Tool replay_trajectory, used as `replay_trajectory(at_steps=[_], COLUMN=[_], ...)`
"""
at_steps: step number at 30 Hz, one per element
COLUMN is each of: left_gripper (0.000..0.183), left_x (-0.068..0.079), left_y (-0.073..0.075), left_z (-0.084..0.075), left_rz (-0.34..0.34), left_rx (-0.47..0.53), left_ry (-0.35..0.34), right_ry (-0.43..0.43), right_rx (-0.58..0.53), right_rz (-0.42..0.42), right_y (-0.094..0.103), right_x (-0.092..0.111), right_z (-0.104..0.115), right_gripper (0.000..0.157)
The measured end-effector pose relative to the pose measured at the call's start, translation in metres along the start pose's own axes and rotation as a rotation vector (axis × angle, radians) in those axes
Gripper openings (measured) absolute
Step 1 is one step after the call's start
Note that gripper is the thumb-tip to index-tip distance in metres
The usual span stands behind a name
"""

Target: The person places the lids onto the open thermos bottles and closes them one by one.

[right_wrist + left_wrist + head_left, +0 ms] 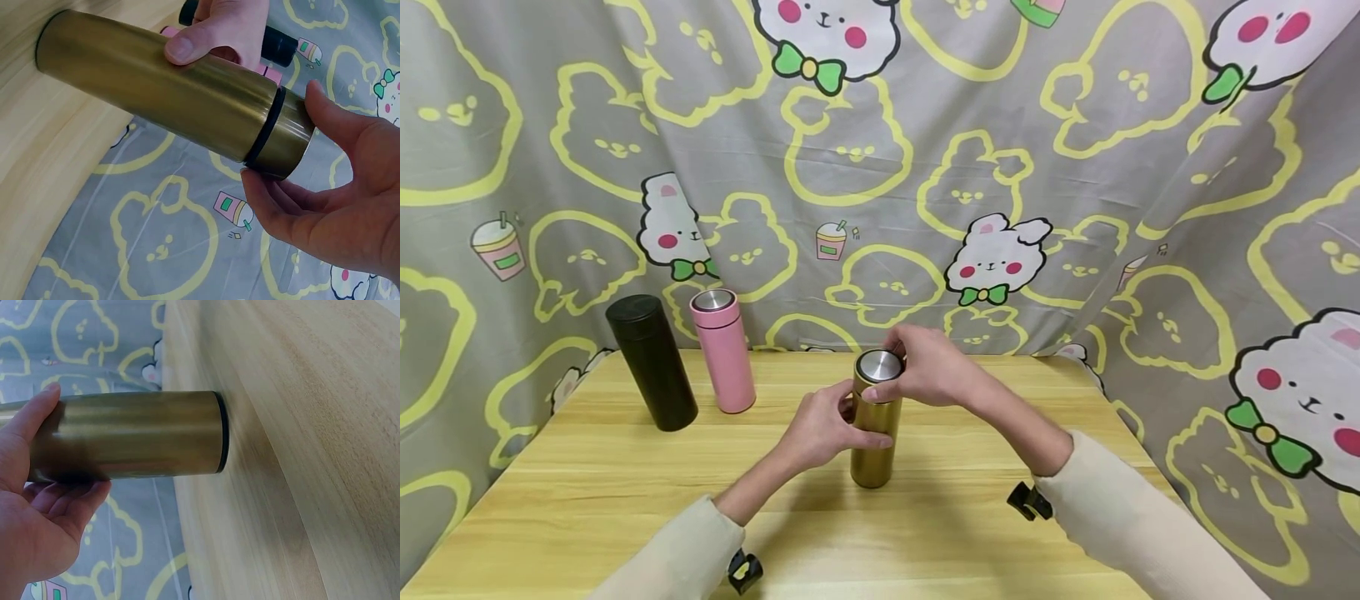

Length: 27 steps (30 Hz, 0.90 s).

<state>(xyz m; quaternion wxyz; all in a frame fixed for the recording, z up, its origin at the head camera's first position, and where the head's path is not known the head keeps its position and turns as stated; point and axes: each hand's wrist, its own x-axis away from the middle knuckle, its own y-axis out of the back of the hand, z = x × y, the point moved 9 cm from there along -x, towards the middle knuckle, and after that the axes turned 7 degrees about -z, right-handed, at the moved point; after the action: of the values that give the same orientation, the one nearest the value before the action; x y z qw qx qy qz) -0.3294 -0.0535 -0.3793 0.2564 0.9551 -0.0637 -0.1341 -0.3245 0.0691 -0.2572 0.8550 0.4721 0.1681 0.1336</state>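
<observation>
A gold thermos flask (872,454) stands upright near the middle of the table, its base right at the wooden top. My left hand (822,427) grips the flask's body, thumb across the near side and fingers behind, as the left wrist view shows on the gold wall (144,434). Higher up, my right hand (934,367) holds the lid (289,134) between thumb and fingers. A black ring divides the lid from the body in the right wrist view. The lid's silver top disc (880,364) faces up.
On the back left of the wooden table (760,517) stand a black flask (655,367) and, beside it, a pink flask (724,358) with a silver top. A grey curtain (880,225) with cartoon prints hangs behind the table and along its sides.
</observation>
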Motion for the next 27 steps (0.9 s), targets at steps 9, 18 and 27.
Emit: replay_trajectory(at_steps=[9,18,27], left_gripper=[0.068,0.070,0.070], left_x=[0.001,0.000,0.000], left_y=[0.001,-0.001,0.000], left_z=[0.000,0.002,0.001], left_rz=[-0.002,0.004,0.007], left_rx=[-0.007,-0.010,-0.010], left_ry=[0.001,0.015,0.016], right_ry=[-0.026,0.052,0.080], right_rx=[-0.030,-0.087,-0.063], right_rz=[0.009,0.133,0.147], right_y=[-0.001,-0.002,-0.005], right_x=[0.004,0.008,0.008], right_z=[-0.001,0.008,0.010], right_gripper=[0.070,0.070,0.064])
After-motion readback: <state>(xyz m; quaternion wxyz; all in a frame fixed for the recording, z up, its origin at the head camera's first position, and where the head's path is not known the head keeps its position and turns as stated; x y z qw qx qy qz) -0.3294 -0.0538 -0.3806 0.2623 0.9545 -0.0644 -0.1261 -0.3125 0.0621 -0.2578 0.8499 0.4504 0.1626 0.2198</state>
